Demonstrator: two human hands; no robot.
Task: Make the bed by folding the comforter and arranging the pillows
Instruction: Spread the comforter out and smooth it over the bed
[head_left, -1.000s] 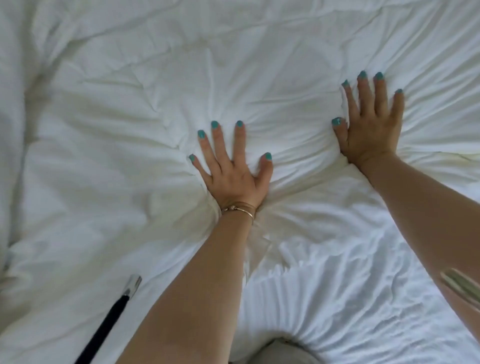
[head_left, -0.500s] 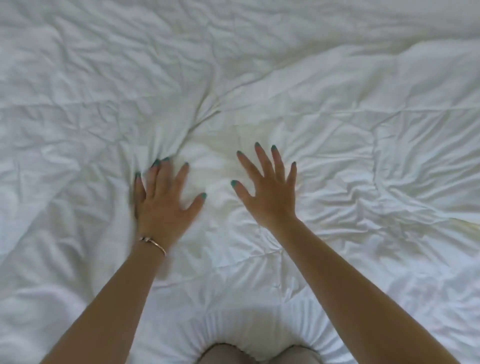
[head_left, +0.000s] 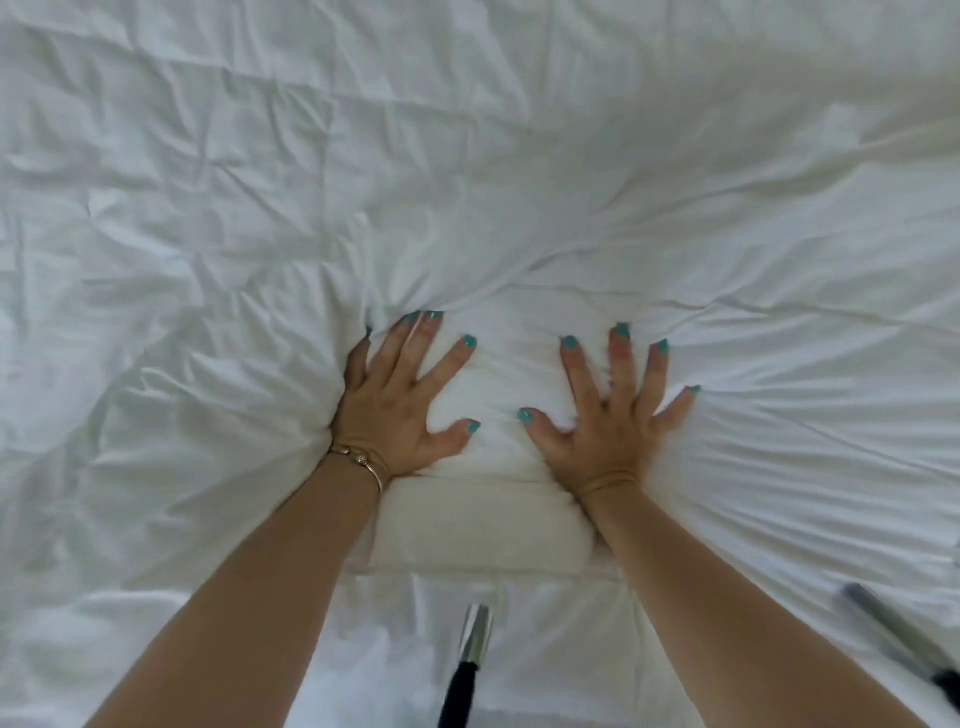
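White bedding fills our whole view: the comforter (head_left: 519, 182) lies across the bed, crumpled, with creases fanning outward from where we press. Our left hand (head_left: 387, 410) and right hand (head_left: 605, 421) rest palm down side by side on the comforter, near its close edge, fingers (head_left: 574, 371) spread wide and straight, flat on the cloth and gripping nothing. Between and just below our wrists the comforter bulges into a thicker, padded ridge, which we judge to be a fold or a bunched layer underneath; we cannot tell which. A bracelet (head_left: 363, 460) sits on our left wrist. Two dark cords with metal tips (head_left: 475, 639) dangle into view below the hands, above the comforter's close edge.

We judge the step in hand to be smoothing. To do it well, we should keep the palms flat and sweep outward from the middle of the comforter, pushing creases toward its edges rather than piling them up. Even pressure from both hands matters; dragging one side alone would skew the fold line. No pillows show yet
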